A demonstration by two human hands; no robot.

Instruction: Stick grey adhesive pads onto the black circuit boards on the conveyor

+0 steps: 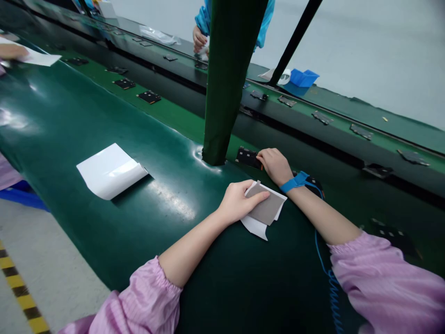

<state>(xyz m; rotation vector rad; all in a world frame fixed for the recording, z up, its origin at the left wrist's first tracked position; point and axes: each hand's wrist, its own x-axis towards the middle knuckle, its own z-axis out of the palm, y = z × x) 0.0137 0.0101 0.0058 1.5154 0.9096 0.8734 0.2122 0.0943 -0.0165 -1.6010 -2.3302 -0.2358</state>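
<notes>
My left hand (pixel 237 202) is closed around a grey sheet (pixel 266 207) with white backing paper (pixel 255 227) under it, the thumb lying across its top. Beyond it, my right hand (pixel 276 166) pinches the right edge of a black circuit board (pixel 248 157) on the green line surface, just right of the foot of a dark green post. A blue wrist strap (pixel 295 182) circles my right wrist, its coiled cord running down. Another dark board is partly hidden behind that wrist.
A curled white sheet (pixel 111 170) lies on the green mat (pixel 167 157) to the left. The green post (pixel 225 83) rises in the middle. Several boards (pixel 149 96) line the far strips. A blue bin (pixel 303 78) and a person in blue sleeves (pixel 202 21) are across the line.
</notes>
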